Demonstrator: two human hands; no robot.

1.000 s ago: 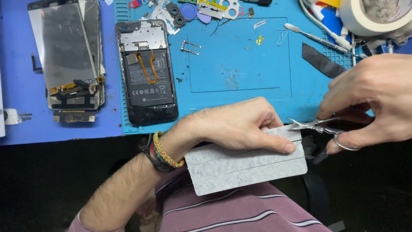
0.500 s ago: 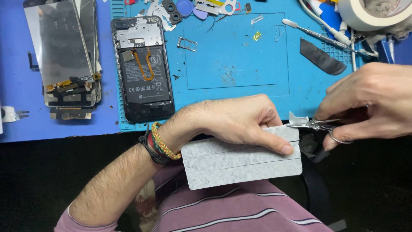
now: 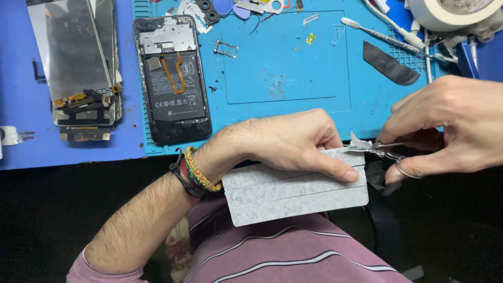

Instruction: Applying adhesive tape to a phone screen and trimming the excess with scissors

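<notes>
My left hand (image 3: 285, 141) pinches the top edge of a grey speckled sheet (image 3: 296, 191) held flat over my lap, index finger lying along it. Two long slits run across the sheet. My right hand (image 3: 453, 123) grips small metal scissors (image 3: 385, 152), whose blades bite into the sheet's upper right corner, where a small white flap curls up. An opened black phone (image 3: 173, 78) with an orange flex cable lies back-up on the blue work mat (image 3: 283, 63), above my left wrist.
A detached screen assembly (image 3: 78, 63) lies at the far left. A metal SIM tray (image 3: 226, 49), a black adhesive strip (image 3: 390, 63), a metal spudger (image 3: 377, 32), a tape roll (image 3: 445, 13) and small loose parts lie on the mat. The table's front edge runs just beyond my hands.
The view has shifted slightly. The scissors have worked a little further into the sheet's upper right corner, and a small white flap now curls up there.
</notes>
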